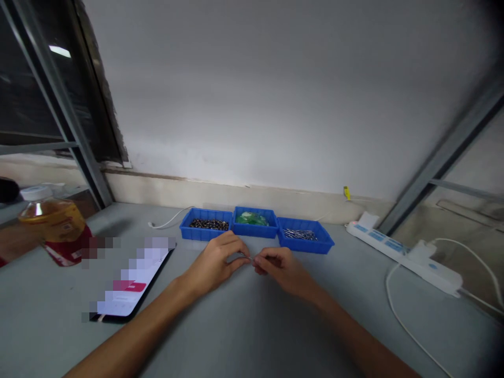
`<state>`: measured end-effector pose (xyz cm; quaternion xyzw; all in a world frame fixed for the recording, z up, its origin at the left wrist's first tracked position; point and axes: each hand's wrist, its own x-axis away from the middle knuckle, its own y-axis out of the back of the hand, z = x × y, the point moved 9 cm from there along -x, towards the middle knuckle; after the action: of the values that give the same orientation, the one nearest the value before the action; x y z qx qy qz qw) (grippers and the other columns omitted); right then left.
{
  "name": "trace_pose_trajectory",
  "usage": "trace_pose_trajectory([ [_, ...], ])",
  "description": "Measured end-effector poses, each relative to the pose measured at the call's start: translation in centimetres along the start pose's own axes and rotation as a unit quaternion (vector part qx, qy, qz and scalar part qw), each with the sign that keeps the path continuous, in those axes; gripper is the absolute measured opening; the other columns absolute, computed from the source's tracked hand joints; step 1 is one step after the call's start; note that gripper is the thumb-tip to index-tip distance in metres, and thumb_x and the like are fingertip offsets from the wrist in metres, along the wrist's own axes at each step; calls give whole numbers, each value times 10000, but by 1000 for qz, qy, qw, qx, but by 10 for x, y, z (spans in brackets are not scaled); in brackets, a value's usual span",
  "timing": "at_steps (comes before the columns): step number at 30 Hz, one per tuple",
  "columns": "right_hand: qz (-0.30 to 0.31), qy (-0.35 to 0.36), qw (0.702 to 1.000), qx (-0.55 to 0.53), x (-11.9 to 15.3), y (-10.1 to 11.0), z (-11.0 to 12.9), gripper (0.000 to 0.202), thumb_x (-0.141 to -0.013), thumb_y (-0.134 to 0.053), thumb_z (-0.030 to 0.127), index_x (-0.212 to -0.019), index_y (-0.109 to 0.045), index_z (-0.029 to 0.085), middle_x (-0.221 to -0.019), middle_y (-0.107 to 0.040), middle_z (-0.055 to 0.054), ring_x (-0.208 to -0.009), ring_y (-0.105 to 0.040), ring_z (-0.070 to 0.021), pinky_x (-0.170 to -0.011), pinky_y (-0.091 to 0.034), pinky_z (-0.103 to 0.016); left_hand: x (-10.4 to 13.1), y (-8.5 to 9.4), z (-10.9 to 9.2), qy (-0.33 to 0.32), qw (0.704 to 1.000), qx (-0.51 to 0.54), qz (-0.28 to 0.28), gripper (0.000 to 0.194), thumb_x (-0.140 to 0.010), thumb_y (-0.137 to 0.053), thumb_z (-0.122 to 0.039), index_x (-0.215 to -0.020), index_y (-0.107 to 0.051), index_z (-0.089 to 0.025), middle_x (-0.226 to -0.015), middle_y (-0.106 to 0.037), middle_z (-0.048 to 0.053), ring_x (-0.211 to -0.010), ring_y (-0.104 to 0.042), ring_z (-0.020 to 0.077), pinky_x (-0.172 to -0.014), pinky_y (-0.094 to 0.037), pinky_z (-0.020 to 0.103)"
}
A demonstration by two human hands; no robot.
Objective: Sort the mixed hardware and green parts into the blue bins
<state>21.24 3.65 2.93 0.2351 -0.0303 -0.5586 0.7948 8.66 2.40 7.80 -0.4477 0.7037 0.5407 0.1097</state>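
A: Grey tabletop (252, 325) is running back to a plain white wall. Item one?

B: Left hand (214, 262) and right hand (277, 265) are meeting fingertip to fingertip, both pinching a thin metal pin (249, 257) between them, just above the table, in front of the trays.

A: Step, by your reading?

B: Fitting or threading seems to be going on; whatever small part is sitting on the pin is too tiny to tell. Any next move is calling for a steady, fine pinch.

A: Surroundings?

B: Three blue trays are sitting side by side just behind the hands: left tray (205, 231) holding dark small pieces, middle tray (254, 229) green bits, right tray (305, 241) metal pins. Phone (129, 286) is lying to the left, bottle (53, 223) beyond it, power strip (405, 252) to the right.
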Motion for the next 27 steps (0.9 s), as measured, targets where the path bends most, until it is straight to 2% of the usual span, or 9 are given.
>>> trace_pose_trajectory([
  [7,-29,-1,999,26,1,10,-6,137,-830,-631,289,-757,-652,175,-683,-610,3,-624,-542,-125,-572,-409,-241,1,-1,11,54,998,-15,-19,89,-811,-739,-144,-780,-669,-190,-743,-674,-5,-741,-608,166,-684,-460,269],
  [11,-103,101,983,113,6,33,22,91,-811,-653,229,-729,-657,190,-691,-643,0,-633,-583,-134,-611,-467,-255,0,2,11,61,997,-5,-46,83,-829,-706,-153,-772,-659,-190,-744,-681,-7,-724,-607,158,-677,-452,269],
  [13,-216,185,941,183,21,57,48,84,-824,-641,200,-742,-658,198,-694,-651,2,-632,-596,-135,-621,-478,-262,0,7,15,81,994,-21,-67,83,-843,-671,-153,-771,-651,-188,-745,-677,-4,-717,-603,159,-681,-446,279],
  [15,-369,246,866,230,46,85,71,52,-830,-648,199,-781,-662,203,-716,-659,0,-635,-608,-137,-630,-489,-272,0,9,20,97,991,-45,-76,88,-845,-641,-149,-766,-645,-187,-742,-669,1,-715,-597,163,-684,-437,289],
  [17,-522,263,782,219,75,115,78,36,-827,-665,233,-835,-659,199,-743,-657,-7,-615,-606,-135,-596,-491,-274,1,8,23,104,990,-69,-63,89,-841,-620,-150,-762,-637,-187,-741,-659,6,-714,-588,168,-684,-426,296],
  [19,-606,239,738,179,91,138,72,104,-824,-667,279,-868,-646,187,-742,-636,-8,-580,-585,-129,-542,-472,-266,2,4,26,112,989,-85,-45,108,-842,-601,-163,-736,-611,-186,-724,-643,9,-700,-574,168,-674,-414,296],
  [20,-605,215,748,168,88,147,66,129,-818,-668,297,-872,-644,182,-715,-620,-1,-560,-568,-125,-521,-456,-259,2,2,27,118,988,-90,-36,124,-843,-593,-174,-720,-591,-186,-709,-631,7,-684,-564,166,-662,-406,292],
  [24,-489,104,850,166,56,157,44,204,-738,-731,326,-847,-645,177,-523,-506,65,-464,-456,-109,-464,-372,-235,3,4,28,144,979,-134,-44,190,-834,-579,-225,-672,-483,-199,-628,-547,-18,-608,-499,153,-614,-350,281],
  [27,-489,99,856,132,55,149,38,192,-758,-712,351,-766,-605,191,-482,-438,80,-439,-387,-100,-442,-303,-233,3,18,30,171,966,-175,-83,254,-822,-557,-259,-640,-386,-215,-598,-478,-32,-570,-438,147,-592,-299,281],
])
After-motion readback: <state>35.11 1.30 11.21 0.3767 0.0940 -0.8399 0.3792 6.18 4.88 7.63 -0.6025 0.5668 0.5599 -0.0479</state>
